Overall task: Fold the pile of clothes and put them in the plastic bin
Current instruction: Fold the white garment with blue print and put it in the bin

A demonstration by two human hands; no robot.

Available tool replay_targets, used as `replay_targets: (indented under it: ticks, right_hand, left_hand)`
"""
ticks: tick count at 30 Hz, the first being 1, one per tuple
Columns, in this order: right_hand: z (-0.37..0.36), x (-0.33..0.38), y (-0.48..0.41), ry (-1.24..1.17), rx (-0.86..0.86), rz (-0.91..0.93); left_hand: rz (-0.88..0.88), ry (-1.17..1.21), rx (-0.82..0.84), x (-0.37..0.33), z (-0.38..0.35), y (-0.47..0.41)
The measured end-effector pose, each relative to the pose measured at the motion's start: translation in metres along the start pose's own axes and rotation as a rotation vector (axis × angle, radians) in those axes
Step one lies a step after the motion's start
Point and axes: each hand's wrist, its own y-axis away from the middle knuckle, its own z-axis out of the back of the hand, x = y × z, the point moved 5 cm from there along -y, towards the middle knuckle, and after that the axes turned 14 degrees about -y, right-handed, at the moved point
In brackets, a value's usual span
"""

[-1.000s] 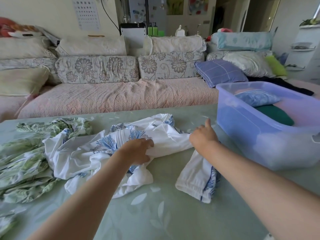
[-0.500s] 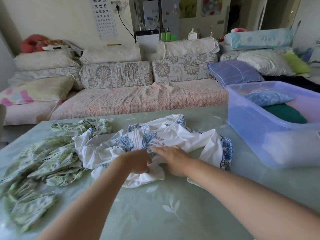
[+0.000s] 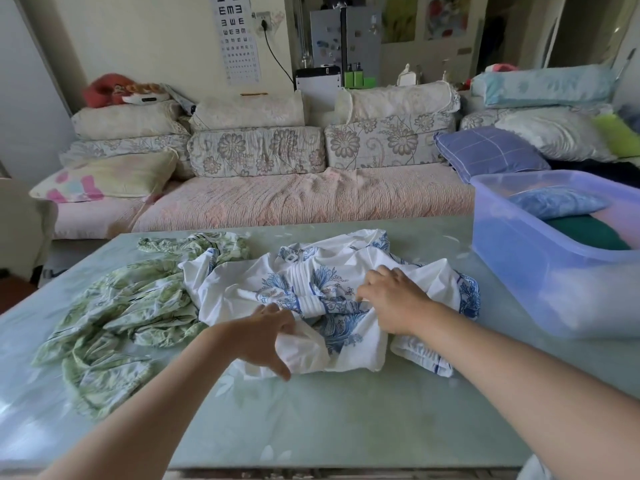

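Both hands have drawn apart since a moment ago, when they met at the near edge of the white blue-printed shirt (image 3: 235, 292). That shirt lies crumpled on the table (image 3: 346, 417), just left of the plastic bin (image 3: 519, 271). The left hand (image 3: 266, 336), farther from the bin, now grips a bunched fold of the shirt's near hem. The right hand (image 3: 391, 299), nearer the bin, has curled its fingers into the shirt's middle, no longer lying flat. Beyond the shirt from the bin sprawls a green leafy garment (image 3: 131, 306), unmoved. Inside the bin sit a blue bundle (image 3: 557, 202) and a dark green one (image 3: 588, 233).
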Motion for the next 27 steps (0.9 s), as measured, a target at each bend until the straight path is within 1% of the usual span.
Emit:
replay_targets:
  ticks: [2, 3, 4, 5, 6, 7, 8, 9, 10, 12, 14, 17, 19, 20, 21, 22, 24, 25, 26, 27]
  right_hand:
    - [0.003, 0.017, 0.005, -0.257, -0.041, 0.096]
    - [0.0, 0.026, 0.007, -0.367, -0.024, 0.115]
    - [-0.006, 0.034, 0.009, -0.452, 0.037, 0.113]
    - [-0.015, 0.041, 0.012, -0.472, 0.132, 0.108]
    - [-0.024, 0.046, 0.014, -0.407, 0.228, 0.103]
    - [-0.034, 0.046, 0.016, -0.277, 0.302, 0.096]
    - [-0.041, 0.043, 0.017, -0.167, 0.331, 0.079]
    - [-0.043, 0.039, 0.018, -0.125, 0.318, 0.057]
    - [-0.042, 0.035, 0.017, -0.148, 0.292, 0.023]
    - [-0.037, 0.03, 0.015, -0.252, 0.25, -0.024]
    - [-0.029, 0.025, 0.014, -0.316, 0.203, -0.073]
    - [-0.024, 0.023, 0.011, -0.42, 0.167, -0.124]
    - [-0.013, 0.024, 0.009, -0.472, 0.134, -0.143]
    - [-0.005, 0.024, 0.009, -0.478, 0.141, -0.162]
    - [-0.001, 0.024, 0.009, -0.482, 0.195, -0.192]
    - [0.001, 0.024, 0.012, -0.498, 0.302, -0.224]
    - [-0.007, 0.02, 0.023, -0.589, 0.588, -0.357]
    - [-0.013, 0.02, 0.032, -0.688, 0.759, -0.459]
    - [-0.017, 0.024, 0.041, -0.789, 0.923, -0.516]
    - [-0.019, 0.028, 0.046, -0.871, 1.055, -0.516]
  left_hand:
    - [0.023, -0.121, -0.128, 0.004, 0.004, 0.003]
    - [0.033, -0.15, -0.184, 0.005, 0.009, 0.006]
    - [0.04, -0.148, -0.2, 0.004, 0.011, 0.009]
    - [0.035, -0.115, -0.169, 0.004, 0.01, 0.011]
    - [0.024, -0.071, -0.093, 0.003, 0.005, 0.014]
    - [0.006, -0.025, -0.012, 0.001, -0.003, 0.016]
    - [-0.015, 0.006, 0.033, 0.001, -0.01, 0.018]
    - [-0.025, 0.015, 0.029, 0.003, -0.015, 0.019]
    - [-0.015, 0.01, -0.013, 0.007, -0.018, 0.019]
    - [0.028, 0.019, -0.083, 0.02, -0.022, 0.019]
    - [0.038, 0.086, -0.109, 0.027, -0.027, 0.019]
    - [0.075, 0.136, -0.218, 0.034, -0.023, 0.017]
    - [0.138, 0.201, -0.219, 0.037, -0.01, 0.018]
    - [0.166, 0.256, -0.186, 0.038, 0.0, 0.019]
    - [0.187, 0.291, -0.126, 0.04, 0.007, 0.022]
    - [0.193, 0.298, -0.029, 0.039, 0.012, 0.027]
    - [0.183, 0.302, 0.28, 0.038, 0.009, 0.042]
    - [0.165, 0.354, 0.472, 0.035, 0.004, 0.053]
    - [0.128, 0.427, 0.645, 0.028, 0.0, 0.064]
    - [0.082, 0.483, 0.748, 0.022, -0.003, 0.068]
